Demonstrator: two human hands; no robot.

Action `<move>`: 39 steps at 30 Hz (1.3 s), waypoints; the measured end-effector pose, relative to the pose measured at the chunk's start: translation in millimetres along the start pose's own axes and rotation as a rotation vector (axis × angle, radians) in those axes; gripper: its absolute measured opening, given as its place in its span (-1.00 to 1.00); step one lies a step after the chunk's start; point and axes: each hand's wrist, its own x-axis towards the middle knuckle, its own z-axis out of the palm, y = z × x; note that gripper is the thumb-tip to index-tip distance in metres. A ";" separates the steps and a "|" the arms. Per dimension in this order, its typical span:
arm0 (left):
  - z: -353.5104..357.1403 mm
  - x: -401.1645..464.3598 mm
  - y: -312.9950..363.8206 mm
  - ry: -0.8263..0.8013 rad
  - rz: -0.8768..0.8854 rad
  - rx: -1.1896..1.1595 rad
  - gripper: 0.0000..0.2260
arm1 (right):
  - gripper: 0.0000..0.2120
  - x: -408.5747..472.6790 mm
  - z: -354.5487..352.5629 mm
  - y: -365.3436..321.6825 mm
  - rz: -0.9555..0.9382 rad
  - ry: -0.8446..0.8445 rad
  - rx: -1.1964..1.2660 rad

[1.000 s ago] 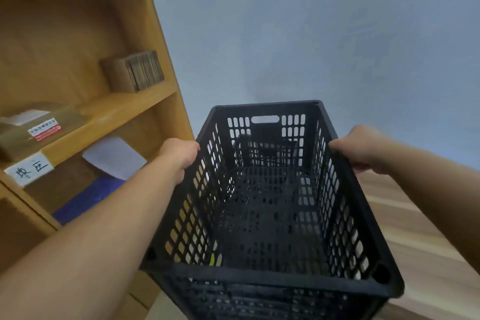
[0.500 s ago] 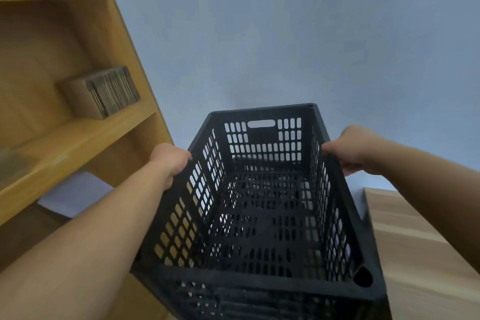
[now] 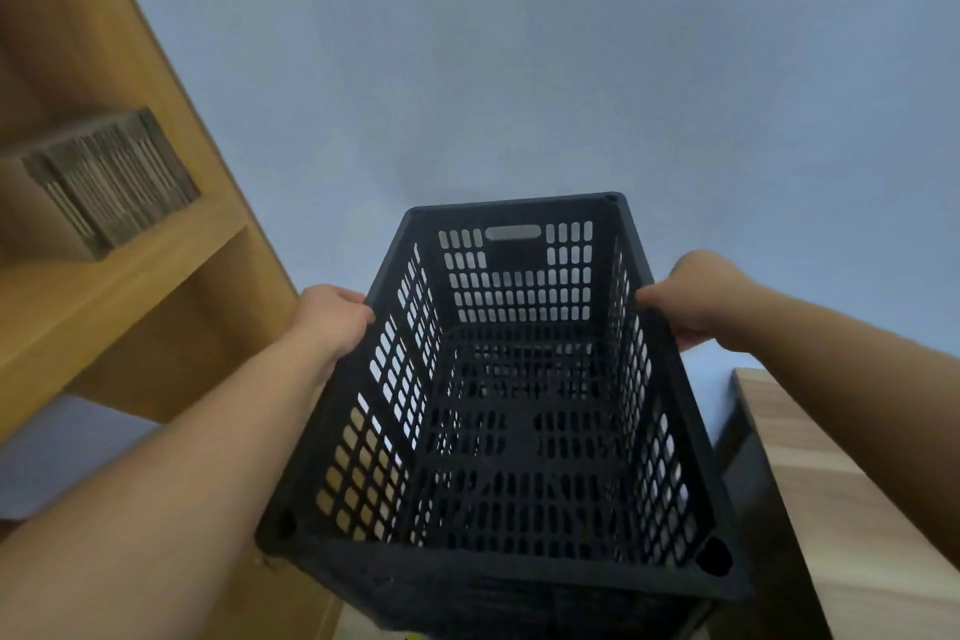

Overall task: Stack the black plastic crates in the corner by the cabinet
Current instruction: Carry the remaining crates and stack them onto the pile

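A black perforated plastic crate (image 3: 514, 431) fills the lower middle of the head view, its open top facing me and its inside empty. My left hand (image 3: 332, 317) grips the rim of its left long wall. My right hand (image 3: 696, 301) grips the rim of the right long wall, fingers curled over the edge. The crate is held up between a wooden cabinet (image 3: 171, 317) on the left and the pale blue wall (image 3: 519, 68) behind. What lies under the crate is hidden.
The cabinet's shelf holds a stack of flattened cardboard (image 3: 109, 177). A wooden tabletop (image 3: 857, 509) with a dark edge stands at the right, close to the crate's right wall. A narrow strip of floor shows below the crate.
The view has swung to the right and tilted up. The labelled lower shelf has left the frame, and the crate now sits farther right, closer to the wall. Both hands keep their hold.
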 end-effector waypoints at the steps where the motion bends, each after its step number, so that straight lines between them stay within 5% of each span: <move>1: 0.1 9.9 -0.5 -0.015 0.006 -0.007 -0.77 | -0.84 3.9 4.6 -1.4 0.010 0.015 -0.014; 20: -7.3 58.1 -0.5 -0.238 0.167 0.123 -0.95 | -0.73 21.5 25.0 0.5 0.096 0.095 -0.173; 39: -15.7 38.6 -6.6 -0.283 0.130 0.187 -0.79 | -0.67 13.3 25.1 16.5 0.051 0.056 -0.228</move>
